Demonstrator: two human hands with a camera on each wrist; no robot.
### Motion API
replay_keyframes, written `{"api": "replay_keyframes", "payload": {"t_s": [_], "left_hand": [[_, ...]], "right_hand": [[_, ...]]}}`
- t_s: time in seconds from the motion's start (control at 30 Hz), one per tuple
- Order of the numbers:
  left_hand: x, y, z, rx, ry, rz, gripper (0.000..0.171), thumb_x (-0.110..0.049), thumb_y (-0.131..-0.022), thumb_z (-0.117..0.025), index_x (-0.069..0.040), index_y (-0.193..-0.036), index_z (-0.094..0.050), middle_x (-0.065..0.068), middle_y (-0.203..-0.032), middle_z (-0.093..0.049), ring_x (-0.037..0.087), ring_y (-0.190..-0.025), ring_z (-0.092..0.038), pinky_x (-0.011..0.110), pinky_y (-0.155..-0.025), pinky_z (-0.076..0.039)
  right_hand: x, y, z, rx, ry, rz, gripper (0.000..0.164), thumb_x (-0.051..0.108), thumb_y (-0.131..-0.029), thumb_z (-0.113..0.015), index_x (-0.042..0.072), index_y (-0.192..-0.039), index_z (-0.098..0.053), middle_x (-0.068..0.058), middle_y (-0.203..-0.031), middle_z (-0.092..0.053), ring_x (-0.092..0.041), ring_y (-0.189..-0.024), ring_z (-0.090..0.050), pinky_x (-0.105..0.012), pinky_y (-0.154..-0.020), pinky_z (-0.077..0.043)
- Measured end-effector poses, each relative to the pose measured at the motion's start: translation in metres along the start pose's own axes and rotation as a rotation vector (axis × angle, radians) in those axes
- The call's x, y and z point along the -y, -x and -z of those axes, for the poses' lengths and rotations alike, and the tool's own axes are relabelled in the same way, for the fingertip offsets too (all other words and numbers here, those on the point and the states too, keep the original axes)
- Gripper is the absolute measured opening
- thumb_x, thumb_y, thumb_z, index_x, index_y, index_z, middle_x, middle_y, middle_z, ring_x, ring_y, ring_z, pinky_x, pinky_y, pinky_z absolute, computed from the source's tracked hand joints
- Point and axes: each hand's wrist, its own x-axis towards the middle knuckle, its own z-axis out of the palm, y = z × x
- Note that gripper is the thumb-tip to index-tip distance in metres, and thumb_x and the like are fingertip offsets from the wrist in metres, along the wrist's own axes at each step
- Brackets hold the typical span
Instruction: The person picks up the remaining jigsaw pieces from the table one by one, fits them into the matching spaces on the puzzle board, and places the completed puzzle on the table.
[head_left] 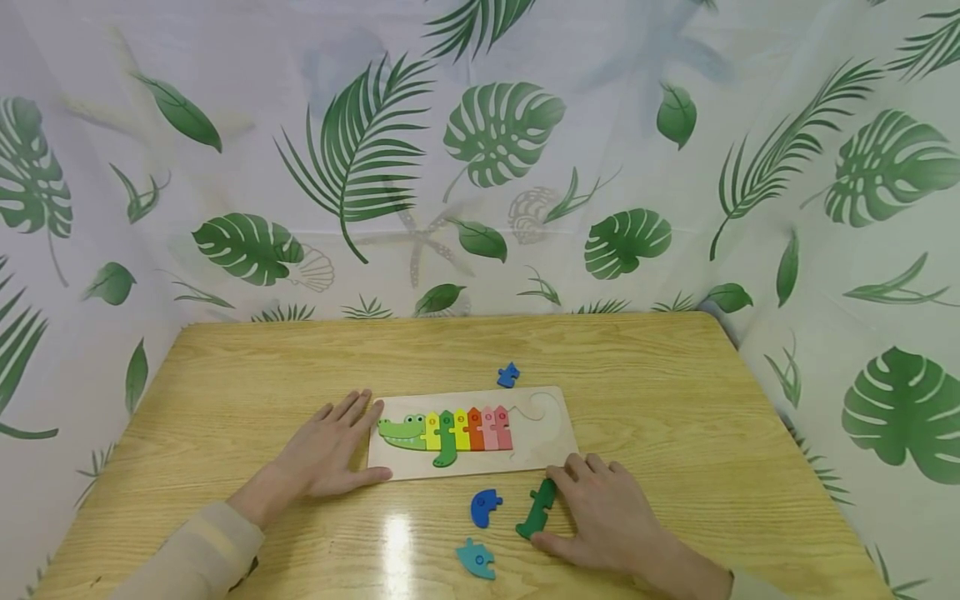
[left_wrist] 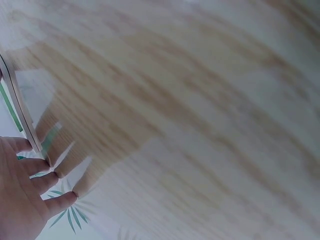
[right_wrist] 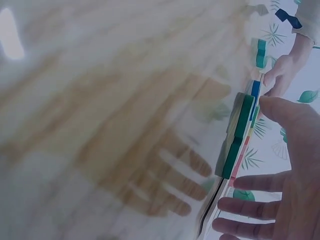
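A pale wooden puzzle board [head_left: 551,429] lies on the table with a crocodile head [head_left: 402,430] and several coloured numbered strips [head_left: 475,429] set in it; its right end shows only a printed tail outline. My left hand [head_left: 330,450] rests at the board's left end, index fingertip at the upper corner and thumb at the lower one, fingers fairly straight. Just below the board's right end lies a dark green puzzle piece [head_left: 537,508]. My right hand [head_left: 607,515] spans it, thumb and index fingertips right at its two ends, with the other fingers stretched out in the right wrist view.
A dark blue curved piece [head_left: 484,507] and a light blue piece [head_left: 477,559] lie left of the green one. Beyond the board's top edge sits another small blue piece [head_left: 508,375]. A leaf-patterned cloth [head_left: 405,292] hangs behind and beside the wooden table [head_left: 660,383].
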Motion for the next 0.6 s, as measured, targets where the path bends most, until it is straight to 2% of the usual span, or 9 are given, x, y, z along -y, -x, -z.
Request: {"api": "replay_keyframes", "payload": {"t_s": [0.13, 0.37, 0.6], "left_hand": [[0.0, 0.001, -0.0001, -0.003, 0.0, 0.0, 0.104, -0.078, -0.096, -0.052, -0.003, -0.165, -0.032, 0.025, -0.172, -0.029, 0.043, -0.161, -0.031, 0.064, -0.126, -0.036], [0.0, 0.0014, -0.0002, -0.005, -0.006, 0.001, 0.104, -0.078, -0.096, -0.051, -0.004, -0.165, -0.032, 0.024, -0.172, -0.029, 0.043, -0.161, -0.031, 0.063, -0.126, -0.036], [-0.0003, 0.0012, 0.0008, -0.008, -0.012, -0.002, 0.104, -0.078, -0.096, -0.051, -0.004, -0.165, -0.032, 0.024, -0.172, -0.029, 0.043, -0.16, -0.031, 0.063, -0.125, -0.036]], "right_hand": [[0.0025, 0.0013, 0.0014, 0.015, -0.009, -0.041, 0.091, 0.091, -0.079, -0.061, 0.016, -0.132, -0.068, -0.009, -0.122, -0.069, -0.029, -0.111, -0.065, -0.052, -0.092, -0.058], [0.0041, 0.0016, -0.0056, 0.001, 0.047, -0.056, 0.1, 0.097, -0.075, -0.055, 0.016, -0.133, -0.067, -0.008, -0.118, -0.068, -0.028, -0.107, -0.065, -0.049, -0.087, -0.058], [0.0063, 0.0019, -0.006, -0.011, 0.073, -0.07, 0.101, 0.098, -0.074, -0.055, 0.014, -0.129, -0.068, -0.008, -0.112, -0.067, -0.028, -0.104, -0.064, -0.049, -0.083, -0.058]]}}
